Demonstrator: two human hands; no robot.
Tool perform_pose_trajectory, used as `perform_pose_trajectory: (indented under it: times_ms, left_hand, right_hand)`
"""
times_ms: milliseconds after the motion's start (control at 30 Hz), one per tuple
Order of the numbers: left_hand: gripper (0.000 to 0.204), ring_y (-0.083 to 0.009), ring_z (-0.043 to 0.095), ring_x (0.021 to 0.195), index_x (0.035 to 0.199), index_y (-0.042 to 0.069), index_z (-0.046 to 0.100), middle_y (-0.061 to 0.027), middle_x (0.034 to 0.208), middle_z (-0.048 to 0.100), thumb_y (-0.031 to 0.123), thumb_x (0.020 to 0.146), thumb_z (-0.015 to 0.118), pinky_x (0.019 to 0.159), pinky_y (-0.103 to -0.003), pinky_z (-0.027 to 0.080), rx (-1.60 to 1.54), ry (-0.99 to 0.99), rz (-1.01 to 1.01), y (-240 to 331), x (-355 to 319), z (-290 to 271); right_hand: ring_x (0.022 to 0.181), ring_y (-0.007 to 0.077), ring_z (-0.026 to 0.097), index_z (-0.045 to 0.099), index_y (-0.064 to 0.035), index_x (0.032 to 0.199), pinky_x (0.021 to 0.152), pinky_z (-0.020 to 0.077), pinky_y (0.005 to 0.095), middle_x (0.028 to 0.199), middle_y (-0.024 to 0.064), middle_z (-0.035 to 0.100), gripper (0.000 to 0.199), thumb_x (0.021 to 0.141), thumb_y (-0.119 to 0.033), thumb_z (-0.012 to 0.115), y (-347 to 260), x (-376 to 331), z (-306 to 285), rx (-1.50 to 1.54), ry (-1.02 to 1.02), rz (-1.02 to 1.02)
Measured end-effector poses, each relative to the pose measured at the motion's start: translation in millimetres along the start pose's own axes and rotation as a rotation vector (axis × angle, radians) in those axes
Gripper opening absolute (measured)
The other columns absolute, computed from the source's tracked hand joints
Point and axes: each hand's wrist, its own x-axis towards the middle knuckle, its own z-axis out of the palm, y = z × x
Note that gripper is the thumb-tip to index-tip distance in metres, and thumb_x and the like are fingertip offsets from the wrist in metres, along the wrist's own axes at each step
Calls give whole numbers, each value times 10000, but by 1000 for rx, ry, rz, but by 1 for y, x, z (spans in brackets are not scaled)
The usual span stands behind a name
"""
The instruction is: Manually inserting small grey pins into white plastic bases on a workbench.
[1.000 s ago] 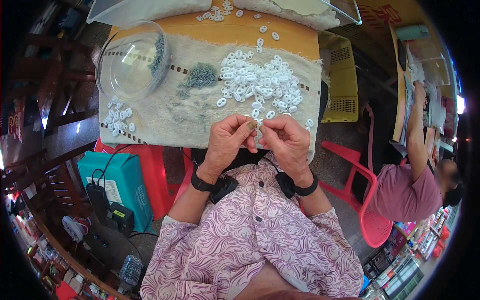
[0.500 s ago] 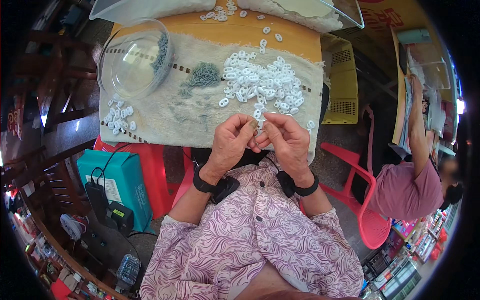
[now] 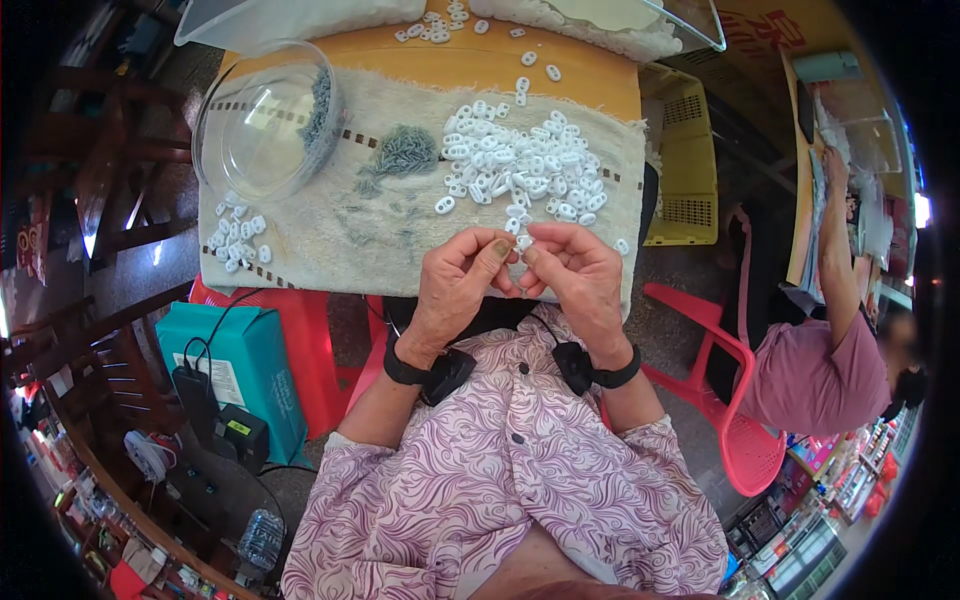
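My left hand (image 3: pixel 462 283) and my right hand (image 3: pixel 577 283) meet fingertip to fingertip over the near edge of the cloth. A small white oval plastic piece (image 3: pixel 523 242) shows at my right thumb and forefinger, pinched there. My left thumb and fingers are pressed together beside it; whatever they hold is too small and hidden to name. Just beyond my hands spreads a large heap of white two-holed oval pieces (image 3: pixel 530 160). Left of the heap lies a pile of small grey screw-like pins (image 3: pixel 404 150). A smaller group of white pieces (image 3: pixel 236 238) rests at the cloth's left edge.
A clear round tub (image 3: pixel 262 165) with grey pins along its side stands at the left of the beige cloth (image 3: pixel 340 250). Clear bins (image 3: pixel 715 30) line the table's far edge. To the right are a yellow crate (image 3: pixel 690 150), a red chair (image 3: pixel 745 455) and another person (image 3: pixel 815 380).
Both hands stay together in nearly the same spot. The fingers have shifted slightly, and the white piece at my right fingertips shows more clearly.
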Motion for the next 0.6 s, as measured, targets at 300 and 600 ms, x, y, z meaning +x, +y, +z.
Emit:
perform_pose_trajectory:
  times_ms: [300,600]
  left_hand:
    - [102,-85,606,616,962,-38,586,-41,781,619,49,910,578,552,-222,518,196,35,142,-5,2,-1]
    - [74,-93,596,565,911,-26,560,-54,753,587,47,920,551,489,-222,491,355,56,186,-2,0,2]
  right_hand:
    - [673,111,639,611,50,1074,554,520,207,810,76,654,209,869,8,602,1,1,-3,-10,-23,31]
    - [677,133,660,600,68,1047,567,548,215,794,103,660,177,881,8,587,-1,2,-1,10,-67,27]
